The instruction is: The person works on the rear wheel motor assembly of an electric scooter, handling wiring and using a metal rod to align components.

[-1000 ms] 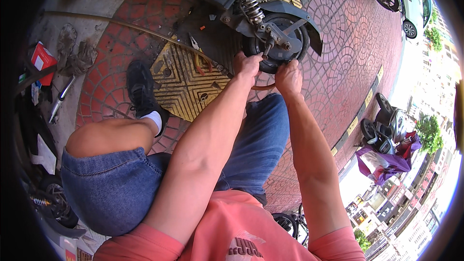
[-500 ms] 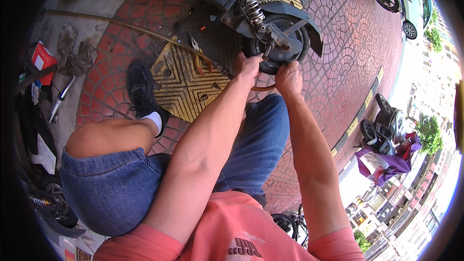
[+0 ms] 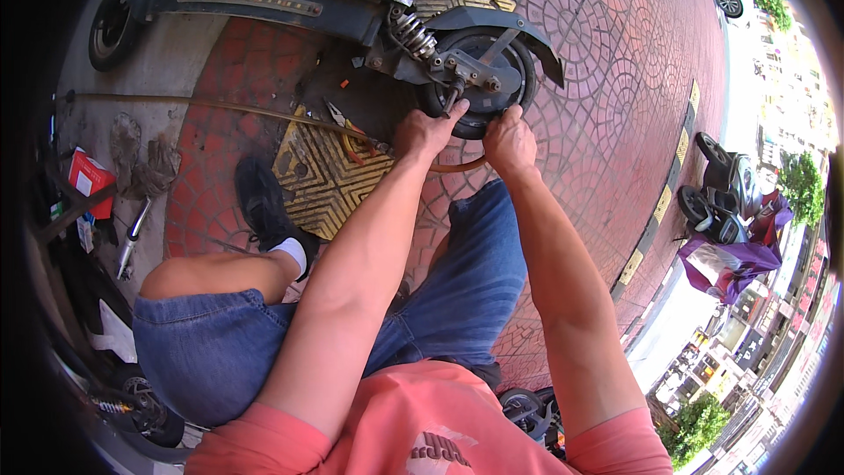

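A dark electric scooter (image 3: 264, 7) lies across the upper part of the head view, its small rear wheel (image 3: 488, 98) in front of me. My left hand (image 3: 428, 134) is at the wheel's near left edge, fingers curled and thumb against it, just below a metal axle part (image 3: 456, 88). What its fingers grip is hidden. On the near right edge of the tyre, my right hand (image 3: 510, 141) is closed in a fist-like grip. A thin tan hose (image 3: 457, 167) curves under my left wrist and runs into the right hand; its end is hidden.
Orange-handled pliers (image 3: 352, 142) lie on a yellow ribbed tile (image 3: 325, 180) left of my hands. Farther left are a red box (image 3: 90, 178), a grey rag (image 3: 156, 167) and a silver shock absorber (image 3: 134, 237). A parked motor scooter (image 3: 730, 189) stands at right.
My view has turned, so more of the scooter's deck shows at left. Both hands stay at the wheel; the left thumb now points farther up along it.
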The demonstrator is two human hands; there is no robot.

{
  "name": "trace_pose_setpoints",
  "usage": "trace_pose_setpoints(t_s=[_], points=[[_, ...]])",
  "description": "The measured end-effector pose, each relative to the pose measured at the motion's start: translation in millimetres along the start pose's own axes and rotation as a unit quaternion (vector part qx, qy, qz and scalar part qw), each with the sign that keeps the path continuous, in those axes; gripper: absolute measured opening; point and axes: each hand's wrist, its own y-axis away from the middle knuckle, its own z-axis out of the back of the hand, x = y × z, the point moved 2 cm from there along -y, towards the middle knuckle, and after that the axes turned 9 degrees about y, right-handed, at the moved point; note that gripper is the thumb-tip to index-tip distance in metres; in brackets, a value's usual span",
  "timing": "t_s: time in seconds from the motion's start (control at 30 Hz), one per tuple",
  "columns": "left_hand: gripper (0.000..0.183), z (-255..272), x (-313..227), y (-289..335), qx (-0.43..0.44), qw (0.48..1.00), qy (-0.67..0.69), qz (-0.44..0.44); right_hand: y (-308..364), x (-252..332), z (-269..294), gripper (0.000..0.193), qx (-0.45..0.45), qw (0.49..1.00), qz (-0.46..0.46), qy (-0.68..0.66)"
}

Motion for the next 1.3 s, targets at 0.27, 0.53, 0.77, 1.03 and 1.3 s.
trace_pose_setpoints(t_s=[0.27,0.53,0.77,1.03,1.3], points=[[0.08,3,22,-17,-0.01,0.993,0.064,-0.098,3,3,4,0.029,0.006,1.0,0.003,-0.011],[0.073,8,28,-26,0.003,0.984,0.031,-0.178,5,5,4,0.03,0.02,1.0,-0.012,-0.015],[0.073,3,36,-36,-0.009,0.981,0.032,-0.189,5,6,6,0.03,0.026,0.999,-0.015,-0.015],[0.08,1,35,-44,-0.018,0.987,-0.019,-0.161,3,6,3,0.03,0.016,1.0,-0.01,-0.005],[0.084,6,29,-36,-0.025,0.989,-0.069,-0.131,5,8,5,0.031,0.018,1.0,-0.004,-0.001]])
